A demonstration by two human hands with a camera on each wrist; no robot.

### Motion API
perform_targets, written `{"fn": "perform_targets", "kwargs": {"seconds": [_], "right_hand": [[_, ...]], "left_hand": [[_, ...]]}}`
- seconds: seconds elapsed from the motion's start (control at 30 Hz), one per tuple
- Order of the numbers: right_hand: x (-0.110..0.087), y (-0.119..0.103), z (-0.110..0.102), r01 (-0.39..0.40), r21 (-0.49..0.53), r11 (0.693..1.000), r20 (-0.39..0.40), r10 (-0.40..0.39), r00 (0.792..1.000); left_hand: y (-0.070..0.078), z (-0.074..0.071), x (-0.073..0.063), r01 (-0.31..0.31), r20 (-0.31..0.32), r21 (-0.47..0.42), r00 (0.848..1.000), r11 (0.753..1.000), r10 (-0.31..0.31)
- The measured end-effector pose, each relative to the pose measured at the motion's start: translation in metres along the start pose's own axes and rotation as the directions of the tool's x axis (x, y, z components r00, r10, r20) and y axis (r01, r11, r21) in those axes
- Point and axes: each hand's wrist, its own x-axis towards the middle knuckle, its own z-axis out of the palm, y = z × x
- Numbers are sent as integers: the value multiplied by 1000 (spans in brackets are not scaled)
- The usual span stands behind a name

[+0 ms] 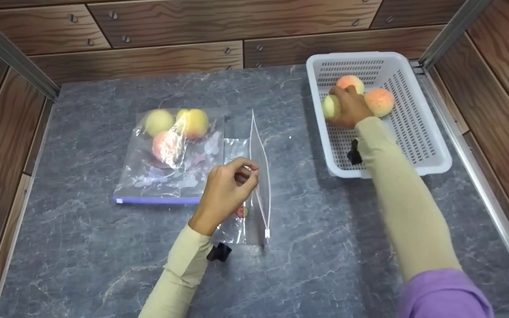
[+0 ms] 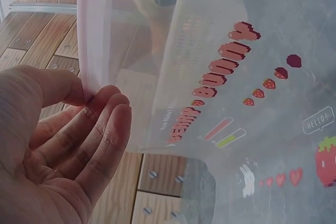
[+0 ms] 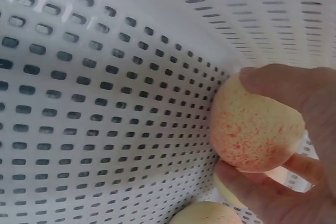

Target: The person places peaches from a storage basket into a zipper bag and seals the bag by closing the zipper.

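Inside the white basket (image 1: 429, 128), my right hand (image 1: 351, 108) grips a pale yellow peach (image 1: 331, 107) with red speckles, which shows closely as a peach (image 3: 254, 127) in the right wrist view. Two more peaches (image 1: 380, 102) lie beside that hand. My left hand (image 1: 230, 187) pinches the edge of a clear zip bag (image 1: 261, 176) between thumb and fingertips. Its mouth stands apart, with a white slider at the near end. Red print covers this bag (image 2: 220, 77) in the left wrist view.
Left of the hands lies a clear bag (image 1: 148, 176) with a purple zip, holding three peaches (image 1: 166, 145). Wood-patterned walls (image 1: 170, 22) enclose the grey marbled table (image 1: 82, 247) at the back and sides. A metal rail (image 1: 484, 194) runs along the right edge.
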Motion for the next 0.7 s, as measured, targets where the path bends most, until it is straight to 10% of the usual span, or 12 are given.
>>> {"fn": "perform_targets", "kwargs": {"seconds": [0.3, 0.53, 0.7], "right_hand": [[-23, -22, -39, -30, 73, 997, -159, 41, 986], [-53, -61, -58, 71, 229, 971, -345, 13, 938], [-73, -92, -45, 213, 540, 814, -349, -14, 937]], "left_hand": [[-1, 1, 0, 30, 12, -29, 999, 999, -30], [-1, 7, 2, 30, 20, -4, 999, 1000, -30], [-2, 12, 3, 27, 9, 18, 1000, 999, -27]]}}
